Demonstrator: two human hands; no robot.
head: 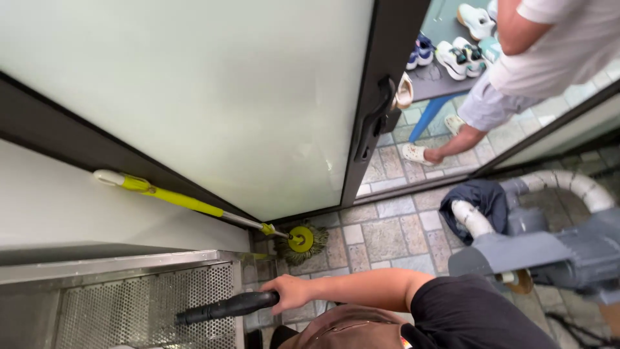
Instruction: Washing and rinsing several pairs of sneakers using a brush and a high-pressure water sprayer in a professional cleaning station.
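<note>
Head: right hand (292, 292) on black nozzle (226, 307)

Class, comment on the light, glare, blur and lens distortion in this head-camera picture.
Head view: soft, even light on the frosted door panel, with no hard glare; the wide lens bends the door frame; the grey blower looms soft at the right edge; the hand on the black nozzle is fairly sharp.

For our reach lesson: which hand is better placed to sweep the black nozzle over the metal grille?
Right hand, probably: it holds the black nozzle at the metal grille; left unseen.
</note>
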